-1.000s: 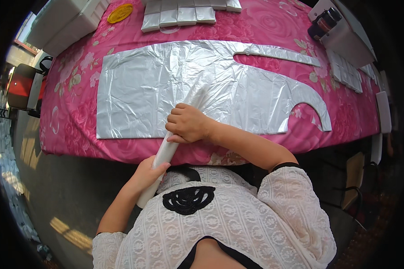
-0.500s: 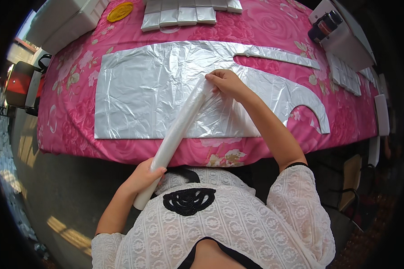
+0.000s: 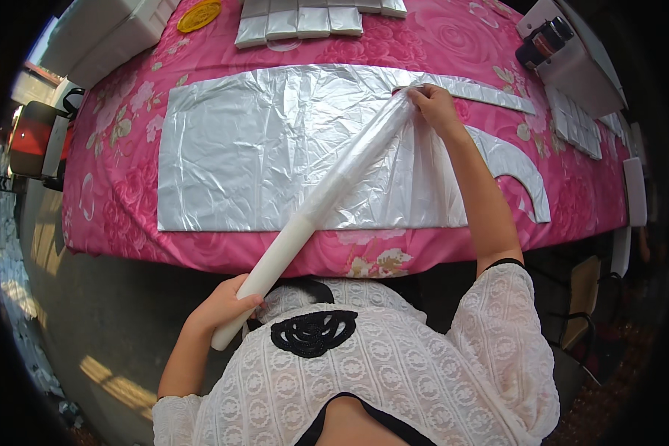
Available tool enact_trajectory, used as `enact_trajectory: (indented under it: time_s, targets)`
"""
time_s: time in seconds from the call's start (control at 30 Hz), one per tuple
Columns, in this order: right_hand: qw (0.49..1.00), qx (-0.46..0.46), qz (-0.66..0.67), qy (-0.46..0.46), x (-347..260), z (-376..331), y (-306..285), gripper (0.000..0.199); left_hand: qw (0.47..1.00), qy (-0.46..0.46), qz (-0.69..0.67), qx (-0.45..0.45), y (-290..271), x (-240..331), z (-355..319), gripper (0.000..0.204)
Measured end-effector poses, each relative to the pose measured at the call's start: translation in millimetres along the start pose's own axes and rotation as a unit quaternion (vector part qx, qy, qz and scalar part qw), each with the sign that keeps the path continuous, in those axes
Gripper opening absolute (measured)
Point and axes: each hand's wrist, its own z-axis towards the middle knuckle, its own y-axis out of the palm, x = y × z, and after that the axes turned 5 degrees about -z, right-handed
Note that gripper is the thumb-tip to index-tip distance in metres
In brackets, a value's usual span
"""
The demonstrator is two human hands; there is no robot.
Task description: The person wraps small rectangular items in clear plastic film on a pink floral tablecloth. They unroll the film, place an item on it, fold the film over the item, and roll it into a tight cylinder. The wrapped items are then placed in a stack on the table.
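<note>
My left hand (image 3: 227,303) is wrapped around the lower part of a long white roll (image 3: 276,256), which slants up and right from my lap across the table's near edge. From the roll's upper end stretches a translucent plastic film (image 3: 364,145), gathered narrow along one side and hanging in folds on the other. At its far end, my right hand (image 3: 435,108) pinches the film between thumb and fingers. Beneath lies a flat stack of shiny whitish plastic sheets (image 3: 208,149) cut in an apron-like shape, with curved strap ends at the right, partly hidden by the film and my right forearm.
A pink flowered tablecloth (image 3: 126,215) covers the table. Small folded plastic packs (image 3: 312,24) sit at the back, more packs (image 3: 572,123) at the right. Near them stand a dark bottle (image 3: 544,42) and a white box (image 3: 583,74). A yellow disc (image 3: 199,15) lies back left, beside white foam boxes (image 3: 119,41).
My right hand has moved away and to the right, drawing the film along so more of it extends past the roll. My left hand and the roll have shifted slightly down and left.
</note>
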Motion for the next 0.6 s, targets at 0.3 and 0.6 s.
enact_trajectory:
  time_s: [0.3,0.6]
  targets:
    - [0.998,0.058,0.001,-0.010,30,17,-69,0.019,0.945,0.136,0.293,-0.048,-46,51,-23,0.043]
    - [0.991,-0.102,0.026,-0.077,-40,26,43,0.020,0.614,0.500,0.590,0.158,18,145,95,0.048]
